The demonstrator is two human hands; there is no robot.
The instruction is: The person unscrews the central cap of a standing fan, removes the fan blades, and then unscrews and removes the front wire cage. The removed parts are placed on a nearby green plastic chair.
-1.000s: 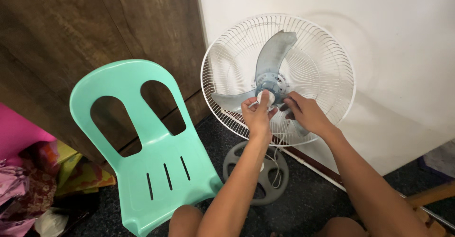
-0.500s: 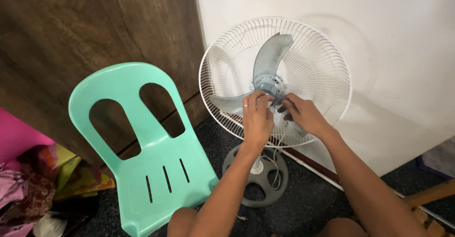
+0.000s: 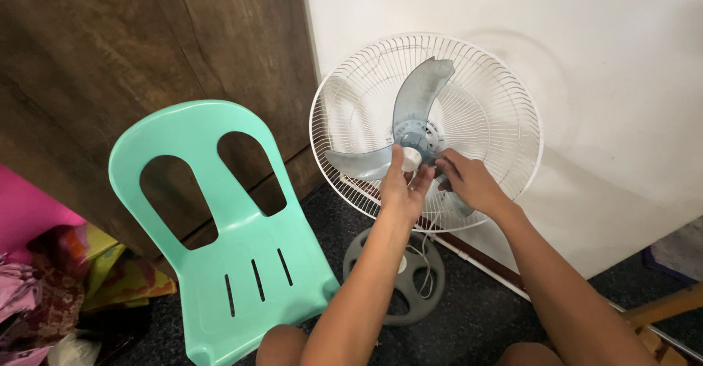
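From the head view, the left hand (image 3: 402,183) pinches a small white cap (image 3: 411,159) at the hub of the grey fan blades (image 3: 414,128), palm up. The right hand (image 3: 467,181) grips the lower blade just beside it. The white wire guard (image 3: 505,102) rims both hands closely. A mint plastic chair (image 3: 227,234) stands near, left of the round base (image 3: 410,278).

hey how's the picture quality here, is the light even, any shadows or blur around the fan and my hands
Head view: soft, fairly even indoor light, no harsh glare. The fan's rear guard throws a faint round shadow on the white wall. The left hand on the white blade cap and the right hand look sharp. The floor is dim; edges bend slightly from the wide lens.
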